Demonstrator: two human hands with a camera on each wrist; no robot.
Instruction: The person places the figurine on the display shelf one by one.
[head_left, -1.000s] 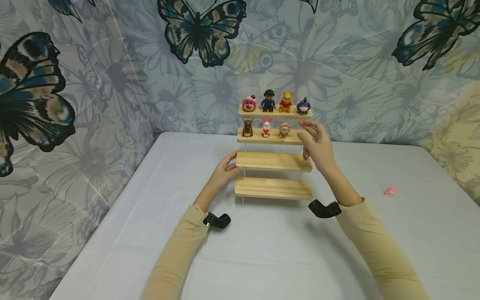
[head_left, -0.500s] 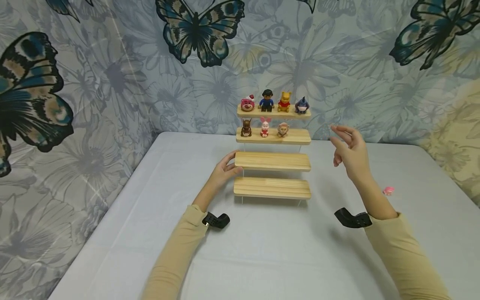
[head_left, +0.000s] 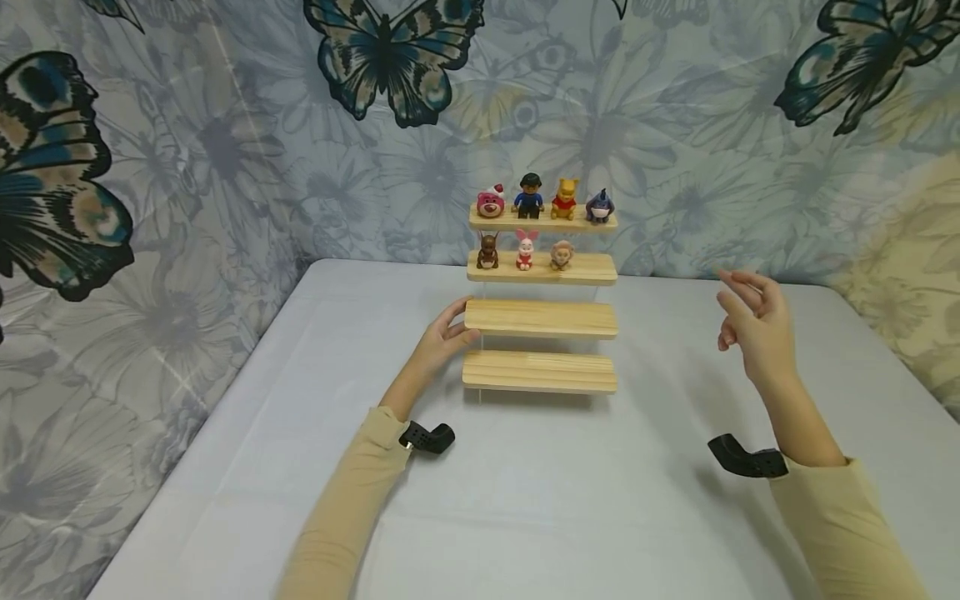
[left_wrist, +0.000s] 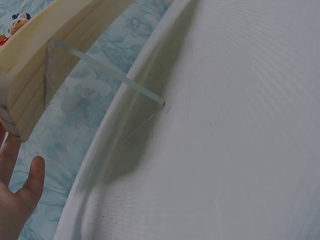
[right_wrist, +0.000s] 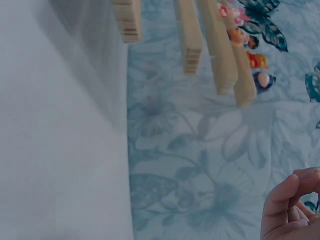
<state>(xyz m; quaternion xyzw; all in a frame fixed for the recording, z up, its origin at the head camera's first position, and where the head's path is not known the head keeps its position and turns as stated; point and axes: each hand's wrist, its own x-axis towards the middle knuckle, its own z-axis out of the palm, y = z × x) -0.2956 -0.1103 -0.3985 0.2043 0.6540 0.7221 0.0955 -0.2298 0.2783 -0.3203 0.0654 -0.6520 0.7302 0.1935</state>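
Observation:
A stepped wooden display stand (head_left: 540, 317) with clear supports is in the middle of the head view. My left hand (head_left: 441, 339) touches the left end of its second board from the bottom; in the left wrist view the thumb (left_wrist: 35, 181) stands apart from the wood. My right hand (head_left: 763, 325) hangs in the air well right of the stand, fingers loosely bent, nothing seen in it. On the top board are a pink bear figurine (head_left: 491, 202), a dark-haired doll (head_left: 528, 197), a yellow bear in red (head_left: 564, 200) and a blue-grey donkey (head_left: 600, 206).
The board below the top carries a brown figurine (head_left: 487, 251), a pink piglet (head_left: 525, 251) and a tan figurine (head_left: 561, 255). A white cloth covers the table (head_left: 570, 500). Behind hangs a butterfly-patterned backdrop (head_left: 420, 192).
My right hand has moved right, away from the stand's right end. The small pink figurine on the table at right is now hidden behind my right arm. My left hand has stayed at the board.

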